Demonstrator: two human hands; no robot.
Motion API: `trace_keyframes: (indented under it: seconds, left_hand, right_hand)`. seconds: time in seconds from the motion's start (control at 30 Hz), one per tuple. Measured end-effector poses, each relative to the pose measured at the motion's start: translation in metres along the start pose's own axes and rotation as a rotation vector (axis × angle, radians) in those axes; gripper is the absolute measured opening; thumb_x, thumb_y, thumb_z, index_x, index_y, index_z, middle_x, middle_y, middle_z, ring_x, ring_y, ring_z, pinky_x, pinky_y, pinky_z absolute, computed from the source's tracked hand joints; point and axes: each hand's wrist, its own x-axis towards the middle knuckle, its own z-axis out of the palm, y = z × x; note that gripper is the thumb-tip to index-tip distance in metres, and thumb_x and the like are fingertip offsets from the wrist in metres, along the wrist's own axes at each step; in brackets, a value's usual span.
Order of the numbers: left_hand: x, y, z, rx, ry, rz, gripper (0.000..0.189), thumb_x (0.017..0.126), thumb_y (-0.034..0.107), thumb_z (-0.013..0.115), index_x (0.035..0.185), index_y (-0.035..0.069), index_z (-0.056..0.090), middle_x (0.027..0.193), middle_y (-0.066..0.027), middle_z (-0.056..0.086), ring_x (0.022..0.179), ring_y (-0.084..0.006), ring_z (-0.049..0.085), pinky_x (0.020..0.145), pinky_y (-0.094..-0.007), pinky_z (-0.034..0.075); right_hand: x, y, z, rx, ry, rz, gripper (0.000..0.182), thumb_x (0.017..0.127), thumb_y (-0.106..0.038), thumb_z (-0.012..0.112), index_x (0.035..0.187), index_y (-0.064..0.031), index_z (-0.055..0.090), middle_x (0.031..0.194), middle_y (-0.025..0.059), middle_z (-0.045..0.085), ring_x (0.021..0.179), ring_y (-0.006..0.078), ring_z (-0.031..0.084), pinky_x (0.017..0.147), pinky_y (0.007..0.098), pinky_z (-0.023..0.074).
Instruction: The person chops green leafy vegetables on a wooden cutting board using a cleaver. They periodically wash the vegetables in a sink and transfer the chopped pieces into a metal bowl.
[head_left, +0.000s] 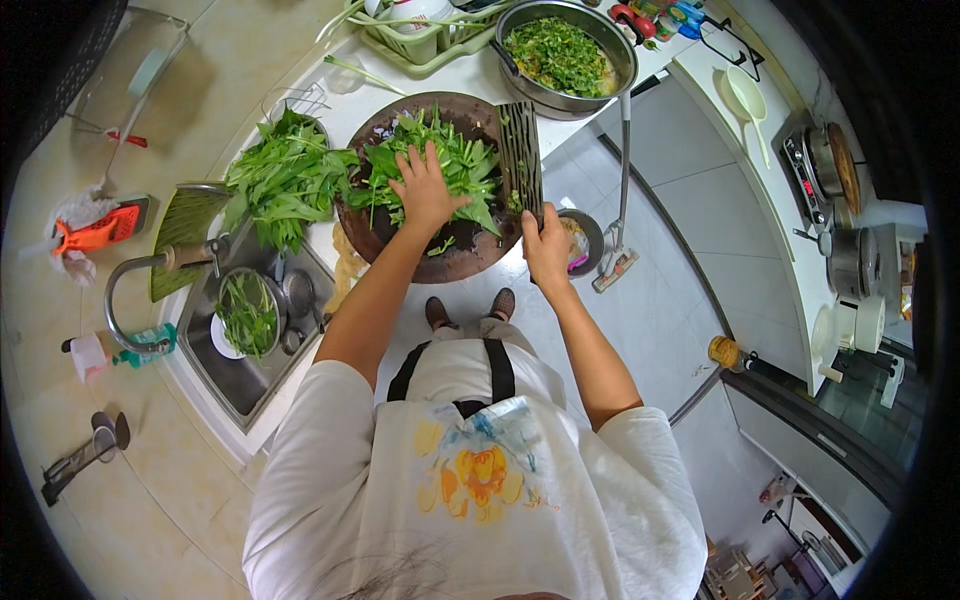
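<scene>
A heap of leafy greens (472, 161) lies on a round, dark chopping board (442, 268). My left hand (426, 191) rests on the heap, palm down with the fingers spread. My right hand (546, 247) grips the handle of a broad cleaver (520, 150) at the board's right edge. Dark wavy streaks run along its blade, and small green bits cling to it. Left of the board, more uncut greens (281, 180) are piled over a container that they mostly hide. Beyond the board, a steel pot (566, 109) holds finely chopped greens (555, 60).
On the left, a steel sink (247, 390) contains a bowl of greens (247, 315) and a ladle (298, 291), beneath a curved faucet (112, 289). A green dish rack (420, 52) stands behind the board. A waste bin (592, 236) and a floor mop (616, 270) are below on the right.
</scene>
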Motion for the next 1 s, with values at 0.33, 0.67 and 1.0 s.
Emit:
trace_keyframes:
  seconds: [0.33, 0.67, 1.0]
  left_hand:
    - [0.016, -0.025, -0.022, -0.109, 0.015, 0.053, 0.075, 0.062, 0.019, 0.082, 0.129, 0.008, 0.048, 0.109, -0.0184, 0.064, 0.100, -0.0362, 0.062, 0.084, -0.0444, 0.050]
    - [0.017, -0.063, -0.017, -0.077, -0.323, -0.048, 0.088, 0.061, 0.035, 0.081, 0.130, -0.004, 0.045, 0.133, -0.0241, 0.046, 0.123, -0.0361, 0.048, 0.101, -0.0423, 0.042]
    - [-0.011, -0.052, -0.013, -0.014, -0.140, 0.033, 0.059, 0.065, 0.027, 0.080, 0.111, 0.004, 0.053, 0.115, -0.0132, 0.059, 0.110, -0.0328, 0.054, 0.085, -0.0480, 0.050]
  right_hand:
    - [-0.007, -0.008, -0.009, -0.141, -0.058, -0.111, 0.026, 0.092, -0.024, 0.056, 0.088, -0.0002, 0.046, 0.064, 0.0256, 0.057, 0.063, 0.0461, 0.058, 0.053, 0.0497, 0.0424]
    - [-0.007, -0.046, 0.018, -0.458, -0.262, -0.275, 0.023, 0.090, -0.022, 0.054, 0.092, -0.0006, 0.047, 0.069, 0.0262, 0.062, 0.065, 0.0466, 0.061, 0.061, 0.0552, 0.0480]
    - [0.035, -0.054, 0.024, -0.454, -0.525, -0.241, 0.024, 0.085, -0.017, 0.054, 0.092, 0.0052, 0.057, 0.078, 0.0304, 0.064, 0.077, 0.0475, 0.063, 0.074, 0.0535, 0.0497]
